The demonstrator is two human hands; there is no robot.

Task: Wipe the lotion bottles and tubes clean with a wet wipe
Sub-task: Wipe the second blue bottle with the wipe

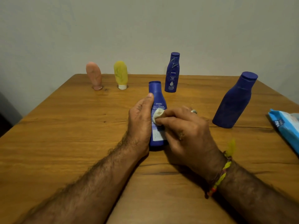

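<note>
My left hand (140, 118) grips the slick, light blue bottle (157, 101) mid-body; right hand (182, 128) pinches the wet wipe (157, 115) against its label.

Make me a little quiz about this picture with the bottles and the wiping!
1. How many blue bottles are on the table?
2. True or false: the pink tube and the yellow tube stand on their caps.
3. Which of the hands presses the wet wipe on the bottle? A) left B) right

Key
1. Three: the held bottle, the Nivea bottle behind it, and the big bottle on the right.
2. True.
3. B. The right hand pinches the wipe; the left hand grips the bottle.
</note>
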